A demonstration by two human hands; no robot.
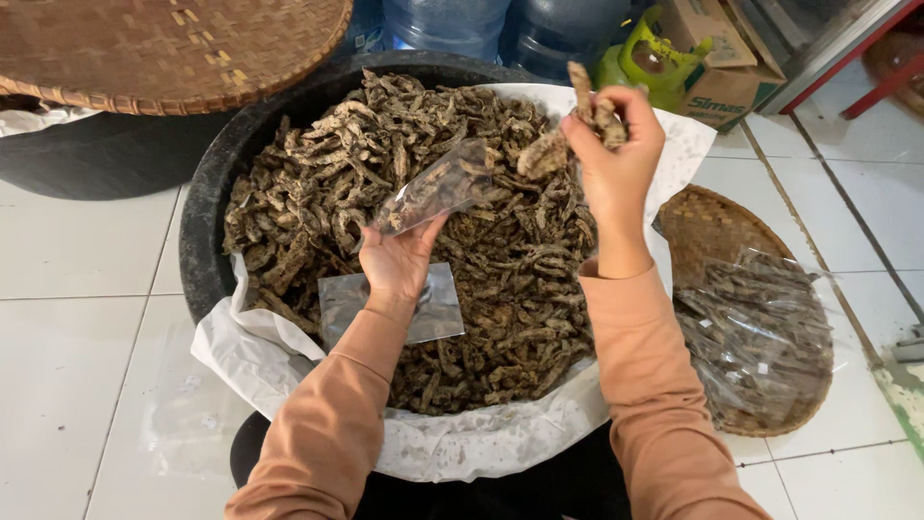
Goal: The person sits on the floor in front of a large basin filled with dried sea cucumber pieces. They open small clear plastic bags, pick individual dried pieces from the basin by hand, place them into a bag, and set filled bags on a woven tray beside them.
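A big black tub (pixel 207 193) lined with white paper (pixel 481 443) is heaped with dried brown strips (pixel 500 270). My left hand (pixel 399 260) holds a small clear plastic bag (pixel 433 193), partly filled with strips, its mouth turned to the right. My right hand (pixel 611 154) is raised above the heap, fingers closed on a bunch of dried strips (pixel 568 130) just at the bag's mouth. A flat empty clear bag (pixel 438 308) lies on the heap under my left wrist.
A woven tray (pixel 717 231) at the right carries several filled clear bags (pixel 756 327). Another woven tray (pixel 164 48) rests on a black tub at top left. Water jugs (pixel 500 24), a green gas canister (pixel 650 63) and cardboard boxes (pixel 722 91) stand behind. White tiled floor (pixel 77 337) all round.
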